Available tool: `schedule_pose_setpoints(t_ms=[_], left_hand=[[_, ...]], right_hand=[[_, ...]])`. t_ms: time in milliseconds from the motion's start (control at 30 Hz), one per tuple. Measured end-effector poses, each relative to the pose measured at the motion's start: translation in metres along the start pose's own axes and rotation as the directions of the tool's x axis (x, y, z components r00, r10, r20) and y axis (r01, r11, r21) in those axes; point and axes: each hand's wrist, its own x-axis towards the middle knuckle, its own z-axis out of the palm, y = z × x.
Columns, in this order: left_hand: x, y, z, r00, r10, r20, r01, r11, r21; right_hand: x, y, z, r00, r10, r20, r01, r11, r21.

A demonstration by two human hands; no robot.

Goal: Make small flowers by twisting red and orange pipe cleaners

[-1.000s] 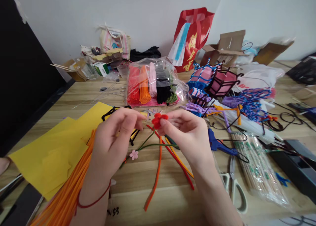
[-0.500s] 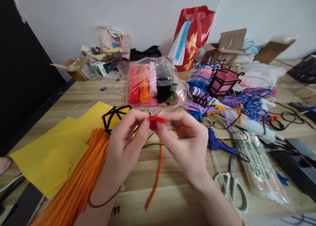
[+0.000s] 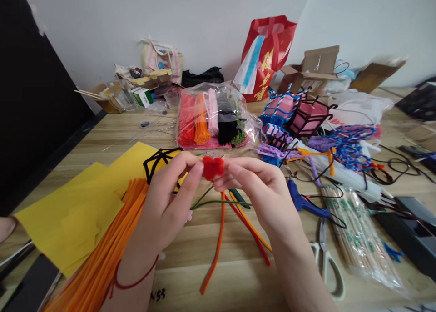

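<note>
A small red pipe-cleaner flower (image 3: 213, 166) is held up over the wooden table (image 3: 238, 275) between both hands. My left hand (image 3: 166, 203) pinches its left side with thumb and forefinger. My right hand (image 3: 262, 194) pinches its right side, fingers closed. Below the hands lie loose pipe cleaners: an orange one (image 3: 215, 248), a red one (image 3: 250, 235) and a thin green stem (image 3: 218, 203). A red string circles my left wrist.
Yellow paper sheets (image 3: 71, 212) and a bundle of orange pipe cleaners (image 3: 102, 257) lie at left, with a black wire frame (image 3: 160, 160). A bag of coloured pipe cleaners (image 3: 214, 116) sits behind. At right are a blue glue gun (image 3: 303, 200), scissors (image 3: 327, 257), bagged skewers (image 3: 354, 235) and woven lanterns (image 3: 299, 114).
My left hand has moved right to meet the right hand, and both now pinch the red flower. The flower has been turned between the fingers.
</note>
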Motion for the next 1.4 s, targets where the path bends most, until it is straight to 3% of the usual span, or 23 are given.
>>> schedule_pose_setpoints(t_ms=[200, 333, 467, 533, 667, 833, 1067, 1233, 1400], left_hand=[[0.005, -0.002, 0.0, 0.976, 0.169, 0.138, -0.187, 0.974, 0.131], [0.008, -0.003, 0.006, 0.964, 0.23, 0.137, -0.252, 0.952, 0.176], [0.008, -0.004, 0.015, 0.976, 0.207, 0.062, -0.216, 0.948, 0.234], [0.007, -0.004, 0.016, 0.987, 0.129, 0.098, -0.143, 0.979, 0.148], [0.006, -0.006, 0.009, 0.977, 0.006, 0.212, 0.003, 0.999, -0.046], [0.01, -0.01, 0.004, 0.961, 0.035, 0.276, -0.029, 0.999, -0.027], [0.011, -0.001, 0.014, 0.995, -0.024, 0.101, 0.028, 0.999, -0.041], [0.007, 0.003, 0.019, 0.995, 0.065, 0.081, -0.067, 0.997, 0.03], [0.007, -0.001, 0.02, 0.989, 0.122, 0.088, -0.135, 0.977, 0.164]], right_hand=[[-0.001, 0.0, -0.002, 1.0, -0.003, -0.03, 0.0, 0.995, -0.1], [-0.005, 0.007, 0.003, 0.992, -0.117, -0.051, 0.102, 0.968, -0.228], [-0.007, 0.014, 0.009, 0.948, -0.313, -0.061, 0.249, 0.845, -0.472], [-0.005, 0.014, 0.008, 0.931, -0.36, -0.068, 0.273, 0.805, -0.526], [0.001, 0.011, -0.001, 0.956, -0.288, -0.053, 0.228, 0.847, -0.48], [0.003, 0.007, -0.009, 0.967, -0.255, 0.009, 0.23, 0.856, -0.463], [0.003, 0.007, -0.005, 0.973, -0.218, -0.07, 0.186, 0.932, -0.312], [0.004, 0.009, -0.005, 0.981, -0.183, -0.059, 0.163, 0.954, -0.25], [0.002, 0.014, -0.006, 0.972, -0.235, -0.016, 0.214, 0.911, -0.352]])
